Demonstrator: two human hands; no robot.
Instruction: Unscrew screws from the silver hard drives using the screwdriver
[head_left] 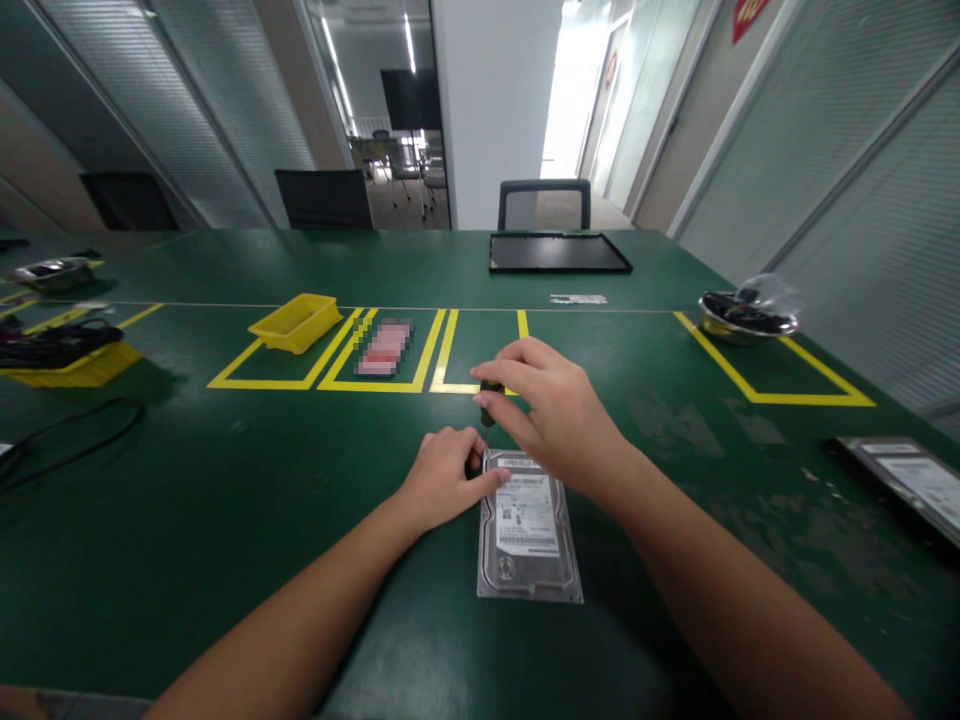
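A silver hard drive [525, 575] with a white printed label lies flat on the green table in front of me. My right hand [551, 405] pinches the handle of a small dark screwdriver [487, 412], which stands upright with its thin shaft pointing down at the drive's far left corner. The tip and any screw there are too small to make out. At the drive's left edge, my left hand [450, 475] is closed on it, the thumb lying over the label and the curled fingers beside the far left corner.
Yellow tape marks areas on the table [300, 620]. A yellow tray [300, 322] and a blurred pink item [385, 348] lie ahead left. Metal bowl [746, 318] and another hard drive [911, 480] sit to the right. A dark flat panel [559, 254] lies at the far side; cables [75, 440] at left.
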